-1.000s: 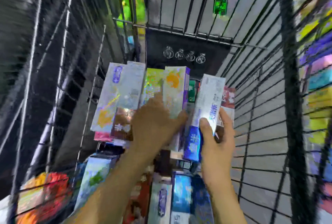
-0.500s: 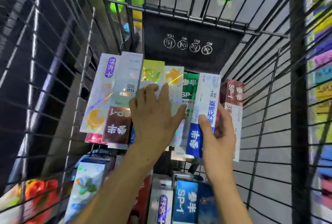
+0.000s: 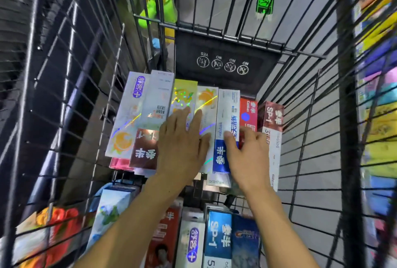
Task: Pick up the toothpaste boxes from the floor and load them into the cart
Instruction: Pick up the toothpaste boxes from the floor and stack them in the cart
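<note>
Several toothpaste boxes lie side by side in a row in the black wire cart. My left hand presses flat, fingers straight, on the holographic orange-print boxes. My right hand holds a blue-and-white toothpaste box, thumb on its face and fingers curled at its right edge. That box lies in the row between the holographic boxes and a red box. A dark red SP-1 box stands at the row's right end. More boxes fill the cart nearer to me.
A black panel with round icons closes the cart's far end. Colourful shelf goods blur past the right wire wall. Green and yellow items show beyond the far rim. An orange-red pack sits outside the left wall.
My right hand has lowered the blue-and-white box into the row, covering the green box. My left hand stayed flat on the holographic boxes.
</note>
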